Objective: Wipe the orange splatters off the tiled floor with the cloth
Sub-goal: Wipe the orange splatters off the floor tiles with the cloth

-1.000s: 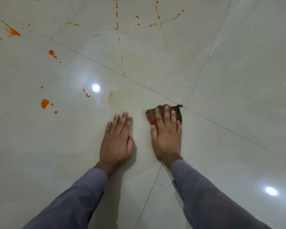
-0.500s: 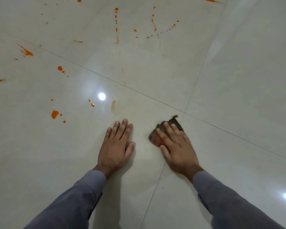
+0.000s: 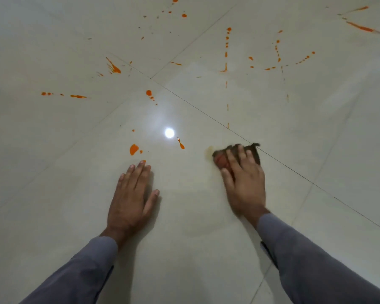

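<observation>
My right hand (image 3: pixel 244 183) presses a dark brown, orange-stained cloth (image 3: pixel 253 151) flat on the pale glossy tiled floor (image 3: pixel 184 249), beside a grout line. A faint yellowish smear (image 3: pixel 209 150) lies just left of the cloth. My left hand (image 3: pixel 131 198) rests palm down on the floor with nothing in it, fingers together, its fingertips touching a small orange spot (image 3: pixel 143 161). An orange blob (image 3: pixel 133 149) and a drop (image 3: pixel 181 146) lie just beyond my left hand. Several more orange splatters (image 3: pixel 226 51) spread across the far tiles.
A bright lamp reflection (image 3: pixel 169 133) shines on the floor between the near splatters. Dark grout lines (image 3: pixel 294 172) cross the floor diagonally. Grey sleeves cover both forearms. Long orange streaks (image 3: pixel 360 27) lie at the far right.
My right hand has slid the cloth forward and left, leaving a faint smear. The view has pulled back, showing more splattered floor. My left hand stays planted.
</observation>
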